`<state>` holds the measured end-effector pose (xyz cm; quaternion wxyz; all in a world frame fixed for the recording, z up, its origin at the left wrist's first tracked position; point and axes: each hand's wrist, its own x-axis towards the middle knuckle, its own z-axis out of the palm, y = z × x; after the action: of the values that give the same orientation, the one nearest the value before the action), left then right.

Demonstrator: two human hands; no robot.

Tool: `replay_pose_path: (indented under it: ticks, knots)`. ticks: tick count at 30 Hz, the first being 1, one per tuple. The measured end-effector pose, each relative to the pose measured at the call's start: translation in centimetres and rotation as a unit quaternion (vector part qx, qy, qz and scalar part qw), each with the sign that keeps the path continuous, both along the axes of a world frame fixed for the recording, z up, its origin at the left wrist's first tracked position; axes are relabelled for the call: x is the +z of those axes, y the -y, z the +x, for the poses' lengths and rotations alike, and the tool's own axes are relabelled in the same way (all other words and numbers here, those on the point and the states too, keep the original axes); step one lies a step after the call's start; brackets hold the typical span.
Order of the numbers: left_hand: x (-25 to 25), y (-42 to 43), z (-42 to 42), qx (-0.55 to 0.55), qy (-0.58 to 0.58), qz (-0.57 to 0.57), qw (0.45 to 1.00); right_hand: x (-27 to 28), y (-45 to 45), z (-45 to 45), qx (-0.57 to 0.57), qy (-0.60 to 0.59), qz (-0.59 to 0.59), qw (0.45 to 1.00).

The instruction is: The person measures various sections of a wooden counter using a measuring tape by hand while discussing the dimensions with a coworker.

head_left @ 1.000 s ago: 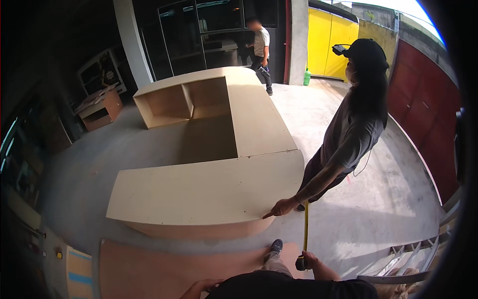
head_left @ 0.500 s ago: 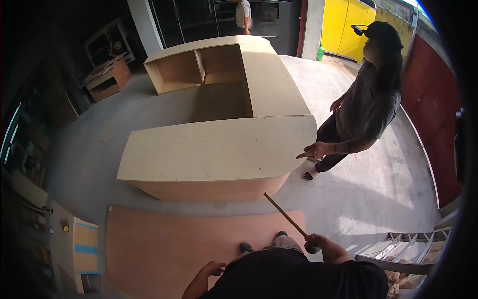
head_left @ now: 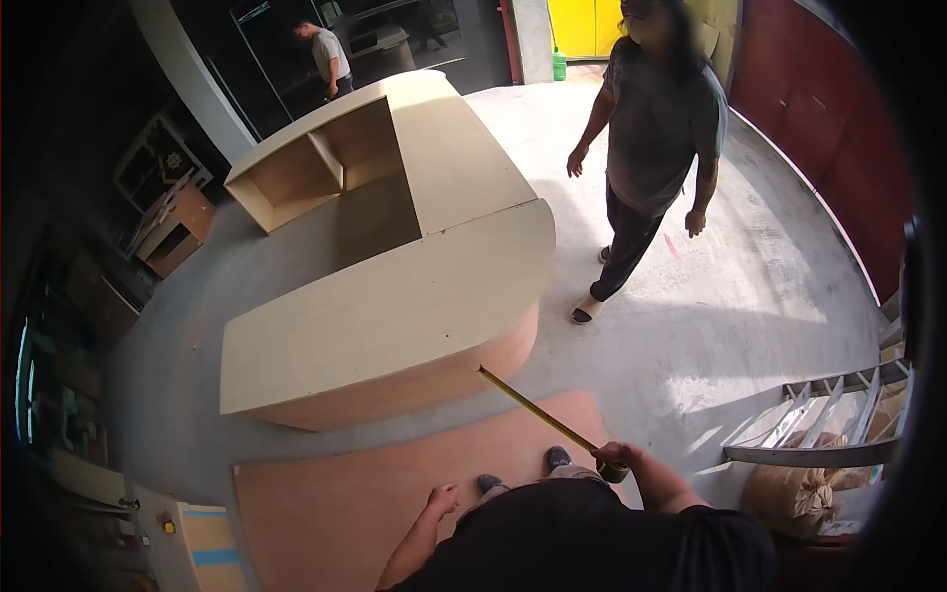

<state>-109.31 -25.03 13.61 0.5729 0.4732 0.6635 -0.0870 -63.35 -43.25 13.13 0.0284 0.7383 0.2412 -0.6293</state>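
Observation:
My right hand (head_left: 614, 455) is closed around a dark tape measure (head_left: 613, 473) at the lower right. Its yellow blade (head_left: 538, 408) is pulled out up and to the left, and the tip appears near the curved front side of a large pale wooden counter (head_left: 385, 311). My left hand (head_left: 443, 499) hangs in front of my body with its fingers curled; whether anything is in it is too small to tell. Beneath both hands lies a flat reddish-brown board (head_left: 335, 503) on the floor, with my shoes on it.
One person (head_left: 661, 128) stands right of the counter, and another (head_left: 327, 57) is behind it. A metal ladder (head_left: 819, 454) and a tied sack (head_left: 789, 493) are at the lower right. A small wooden cabinet (head_left: 180, 232) stands at the left.
The nearby person's hand has left the counter top, and that person now stands upright, arms down. My tape blade has swung from pointing up to slanting left. My left hand has risen slightly.

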Motion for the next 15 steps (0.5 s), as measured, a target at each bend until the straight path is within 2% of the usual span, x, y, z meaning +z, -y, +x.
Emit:
replay_pose_path:
  ticks: [3, 5, 7, 9, 10, 15]
  knots:
    - [1.2, -1.6, 3.8, -0.005, 0.022, 0.034, 0.999, -2.2, 5.4, 3.6, -0.003, 0.058, -0.039, 0.998]
    - [3.0, -1.8, 5.8, -0.016, 0.025, 0.063, 0.998, -4.7, 9.3, 5.9, -0.030, 0.045, -0.085, 0.995]
    - [3.5, -1.3, 6.7, -0.024, 0.020, 0.074, 0.997, -4.6, 11.8, 7.2, -0.063, 0.041, -0.108, 0.991]
    - [4.1, -0.4, 7.7, -0.009, 0.014, 0.074, 0.997, -11.3, 15.6, 8.4, -0.081, 0.034, -0.095, 0.992]
    - [4.3, 0.7, 7.7, 0.007, 0.009, 0.067, 0.998, -12.2, 17.0, 9.2, -0.074, 0.022, -0.088, 0.993]
    - [2.9, 5.6, 5.7, 0.000, -0.060, 0.026, 0.998, -11.7, 11.9, 9.1, 0.004, -0.050, -0.033, 0.998]
